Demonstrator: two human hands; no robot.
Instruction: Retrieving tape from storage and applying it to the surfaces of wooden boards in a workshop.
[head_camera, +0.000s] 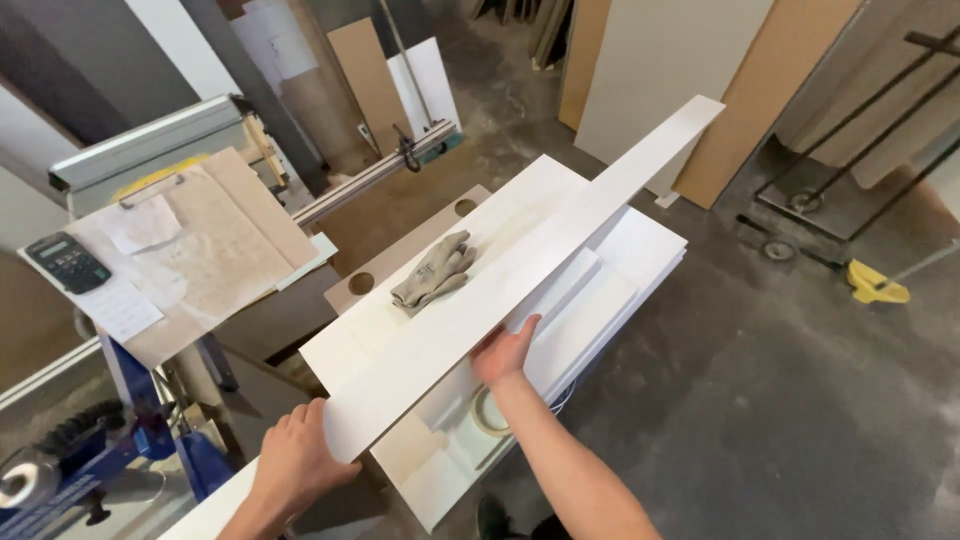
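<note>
A long white board is held diagonally above a stack of white panels on the table. Its near end is gripped by the left hand; its right edge is grasped by the right hand. Grey gloves lie on the stack, left of the board. A tape roll sits at the near edge.

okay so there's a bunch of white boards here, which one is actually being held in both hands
The long narrow white strip lying diagonally on top. The left hand grips its near end, the right hand its edge; the wider white panels lie stacked beneath.
</note>
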